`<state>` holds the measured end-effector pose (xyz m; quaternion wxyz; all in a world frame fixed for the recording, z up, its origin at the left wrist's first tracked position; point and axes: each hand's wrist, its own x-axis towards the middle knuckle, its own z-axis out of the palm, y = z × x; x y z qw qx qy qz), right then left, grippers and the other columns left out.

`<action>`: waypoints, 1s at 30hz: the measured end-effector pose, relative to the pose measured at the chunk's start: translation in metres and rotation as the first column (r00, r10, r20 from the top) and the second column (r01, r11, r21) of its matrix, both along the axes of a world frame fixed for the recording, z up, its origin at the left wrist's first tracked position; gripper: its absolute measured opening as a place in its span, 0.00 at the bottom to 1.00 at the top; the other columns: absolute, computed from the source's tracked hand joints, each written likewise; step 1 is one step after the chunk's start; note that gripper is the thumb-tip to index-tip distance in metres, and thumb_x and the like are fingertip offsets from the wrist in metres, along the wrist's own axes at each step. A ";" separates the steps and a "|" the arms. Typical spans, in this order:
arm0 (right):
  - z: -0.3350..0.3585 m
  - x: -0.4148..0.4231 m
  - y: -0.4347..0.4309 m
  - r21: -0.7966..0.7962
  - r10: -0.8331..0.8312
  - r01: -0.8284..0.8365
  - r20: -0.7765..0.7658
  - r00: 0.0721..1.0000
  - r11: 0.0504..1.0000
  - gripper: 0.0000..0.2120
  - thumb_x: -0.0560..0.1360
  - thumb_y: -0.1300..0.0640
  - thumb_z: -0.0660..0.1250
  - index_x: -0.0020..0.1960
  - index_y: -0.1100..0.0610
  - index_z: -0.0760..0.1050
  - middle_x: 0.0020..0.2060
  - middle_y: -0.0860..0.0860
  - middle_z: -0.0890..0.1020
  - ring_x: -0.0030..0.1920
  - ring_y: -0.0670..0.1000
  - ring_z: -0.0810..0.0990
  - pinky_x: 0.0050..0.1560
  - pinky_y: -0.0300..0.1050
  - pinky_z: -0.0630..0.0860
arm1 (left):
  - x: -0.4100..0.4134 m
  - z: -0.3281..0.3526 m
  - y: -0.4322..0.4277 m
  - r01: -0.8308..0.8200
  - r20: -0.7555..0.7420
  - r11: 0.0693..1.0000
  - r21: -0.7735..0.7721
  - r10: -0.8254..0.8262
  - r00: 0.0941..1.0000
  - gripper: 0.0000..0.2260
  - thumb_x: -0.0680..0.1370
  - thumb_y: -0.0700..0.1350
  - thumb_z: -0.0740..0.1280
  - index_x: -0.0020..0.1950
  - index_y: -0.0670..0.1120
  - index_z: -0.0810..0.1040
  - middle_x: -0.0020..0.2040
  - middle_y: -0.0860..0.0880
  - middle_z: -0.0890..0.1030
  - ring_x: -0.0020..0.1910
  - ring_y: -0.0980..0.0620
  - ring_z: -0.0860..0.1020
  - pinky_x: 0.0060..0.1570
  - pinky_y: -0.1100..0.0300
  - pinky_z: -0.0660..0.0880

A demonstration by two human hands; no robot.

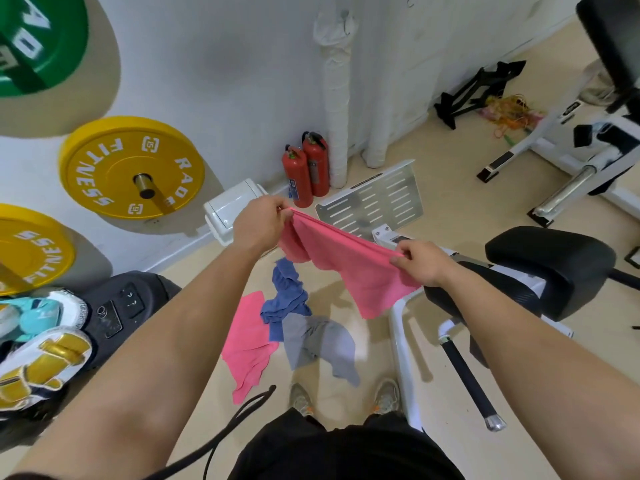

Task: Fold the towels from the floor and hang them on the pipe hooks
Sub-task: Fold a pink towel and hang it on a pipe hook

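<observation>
View: head camera, looking down past both forearms to the floor (pixel 388 209).
Left hand (pixel 258 221): raised at mid-frame; fingers (pixel 282 211) pinch one top corner of the pink towel (pixel 349 268).
Right hand (pixel 420 263): lower and nearer the camera; fingers (pixel 398 259) curled, pinching the other end of the same top edge.
Pink towel: in the air between the two hands, top edge pulled nearly taut, slanting down from left hand to right. The rest hangs loose below, with bunched folds under the left hand. Clear of the floor.
Floor pile: second pink towel (pixel 249 344), blue towel (pixel 285 296) and grey towel (pixel 311 337) lie crumpled, touching one another, just ahead of the shoes (pixel 386 398).
Pile order: blue farthest from the shoes, grey to the right, second pink to the left; blue overlaps the grey's upper edge.
Pipe (pixel 337 98): white-wrapped, upright against the wall, well beyond the hands; its top is too blurred to read.
Extinguishers (pixel 306 171): two, red, standing at the foot of the pipe.
Wall, left: yellow plates (pixel 131 168) and a green plate (pixel 38 39) on pegs.
Right: black seat pad (pixel 550 268) on a white frame, near the right hand.
</observation>
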<state>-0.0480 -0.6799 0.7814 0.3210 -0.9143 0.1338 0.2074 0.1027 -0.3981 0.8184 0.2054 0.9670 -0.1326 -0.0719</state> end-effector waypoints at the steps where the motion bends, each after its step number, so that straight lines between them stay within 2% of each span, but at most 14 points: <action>1: 0.000 -0.001 -0.002 -0.013 -0.007 0.007 -0.001 1.000 1.000 0.14 0.81 0.51 0.64 0.39 0.58 0.72 0.32 0.51 0.76 0.34 0.51 0.73 0.36 0.46 0.67 | 0.003 -0.001 0.004 -0.015 0.001 1.000 0.002 0.015 1.000 0.06 0.79 0.50 0.65 0.42 0.55 0.78 0.42 0.52 0.80 0.46 0.48 0.78 0.43 0.54 0.75; 4: -0.006 -0.003 -0.008 0.001 -0.058 0.058 0.036 0.998 0.998 0.15 0.80 0.52 0.65 0.42 0.63 0.76 0.34 0.53 0.78 0.36 0.53 0.74 0.38 0.47 0.68 | 0.010 -0.006 0.014 -0.040 -0.018 0.999 -0.008 0.040 0.999 0.06 0.79 0.50 0.66 0.44 0.53 0.80 0.42 0.51 0.81 0.46 0.47 0.78 0.44 0.54 0.75; 7: -0.005 -0.003 -0.012 -0.013 -0.052 0.052 0.036 0.998 0.999 0.08 0.79 0.58 0.65 0.44 0.57 0.81 0.38 0.53 0.82 0.40 0.55 0.79 0.43 0.47 0.73 | 0.014 -0.011 0.020 -0.080 -0.024 0.997 -0.009 0.080 0.997 0.06 0.80 0.50 0.66 0.47 0.52 0.82 0.43 0.50 0.82 0.47 0.46 0.79 0.44 0.54 0.76; 9: -0.002 -0.003 -0.012 -0.021 -0.054 0.054 0.013 0.998 0.998 0.09 0.79 0.62 0.65 0.44 0.54 0.82 0.38 0.54 0.83 0.38 0.55 0.80 0.44 0.48 0.76 | 0.014 -0.015 0.022 -0.112 -0.036 0.993 -0.020 0.112 0.993 0.07 0.79 0.50 0.66 0.48 0.51 0.83 0.45 0.49 0.83 0.48 0.46 0.80 0.45 0.54 0.76; 11: 0.001 -0.001 -0.008 0.005 -0.098 0.098 0.027 0.995 0.995 0.07 0.77 0.62 0.67 0.46 0.53 0.82 0.36 0.57 0.84 0.33 0.52 0.81 0.42 0.47 0.78 | 0.011 -0.021 0.022 -0.136 -0.067 0.990 -0.040 0.133 0.989 0.06 0.78 0.51 0.68 0.49 0.51 0.84 0.45 0.50 0.83 0.47 0.46 0.81 0.45 0.54 0.77; 14: 0.009 0.007 0.012 0.160 -0.141 0.126 0.081 0.987 0.979 0.08 0.75 0.64 0.68 0.48 0.52 0.77 0.32 0.56 0.82 0.27 0.46 0.79 0.34 0.42 0.76 | -0.005 -0.028 0.011 -0.189 -0.183 0.973 -0.131 0.163 0.969 0.06 0.76 0.50 0.72 0.49 0.49 0.81 0.42 0.52 0.81 0.41 0.49 0.79 0.43 0.56 0.76; 16: 0.016 0.016 0.030 0.231 -0.089 0.061 0.115 0.989 0.971 0.09 0.75 0.66 0.67 0.46 0.53 0.79 0.30 0.54 0.81 0.27 0.45 0.78 0.31 0.35 0.72 | -0.019 -0.034 -0.001 -0.213 -0.252 0.954 -0.212 0.158 0.955 0.08 0.74 0.48 0.75 0.45 0.49 0.77 0.38 0.54 0.78 0.38 0.52 0.76 0.41 0.57 0.72; 18: 0.021 0.023 0.047 0.260 -0.049 0.015 0.127 0.991 0.966 0.10 0.74 0.67 0.67 0.46 0.54 0.83 0.31 0.51 0.82 0.29 0.44 0.78 0.32 0.33 0.71 | -0.031 -0.041 -0.010 -0.211 -0.315 0.932 -0.294 0.114 0.942 0.10 0.72 0.47 0.76 0.40 0.50 0.75 0.34 0.53 0.77 0.35 0.52 0.76 0.40 0.55 0.74; 21: 0.026 0.029 0.063 0.275 -0.021 -0.006 0.094 0.995 0.961 0.15 0.72 0.68 0.65 0.50 0.52 0.85 0.30 0.39 0.82 0.32 0.37 0.78 0.37 0.30 0.72 | -0.048 -0.046 -0.018 -0.180 -0.389 0.898 -0.401 0.011 0.921 0.07 0.72 0.42 0.76 0.40 0.49 0.79 0.32 0.51 0.78 0.33 0.52 0.78 0.39 0.55 0.78; 22: 0.026 0.031 0.065 0.283 0.008 -0.031 0.081 0.997 0.959 0.17 0.72 0.68 0.65 0.51 0.52 0.86 0.33 0.37 0.83 0.36 0.36 0.80 0.41 0.31 0.74 | -0.052 -0.046 -0.020 -0.171 -0.410 0.886 -0.431 -0.024 0.912 0.06 0.73 0.40 0.76 0.43 0.47 0.80 0.33 0.50 0.79 0.33 0.53 0.78 0.37 0.57 0.78; 25: 0.027 0.029 0.068 0.297 0.086 -0.105 0.076 0.993 0.949 0.19 0.71 0.68 0.64 0.53 0.51 0.86 0.40 0.41 0.86 0.46 0.43 0.84 0.53 0.40 0.80 | -0.065 -0.044 -0.025 -0.151 -0.454 0.867 -0.475 -0.095 0.886 0.06 0.76 0.37 0.73 0.50 0.45 0.80 0.37 0.47 0.83 0.37 0.53 0.81 0.37 0.60 0.78; 28: 0.022 0.026 0.067 0.272 0.061 -0.089 0.111 0.992 0.958 0.11 0.73 0.64 0.70 0.50 0.52 0.86 0.39 0.43 0.86 0.44 0.44 0.85 0.53 0.44 0.81 | -0.072 -0.041 -0.027 -0.168 -0.470 0.855 -0.491 -0.097 0.877 0.05 0.76 0.38 0.73 0.48 0.45 0.79 0.40 0.42 0.85 0.40 0.51 0.83 0.41 0.57 0.79; 30: 0.018 0.024 0.067 0.279 0.041 -0.082 0.150 0.988 0.957 0.06 0.74 0.61 0.72 0.48 0.53 0.86 0.39 0.46 0.86 0.42 0.45 0.84 0.50 0.45 0.81 | -0.076 -0.040 -0.029 -0.176 -0.474 0.845 -0.505 -0.101 0.875 0.05 0.76 0.39 0.73 0.44 0.47 0.80 0.40 0.41 0.85 0.39 0.51 0.83 0.39 0.60 0.79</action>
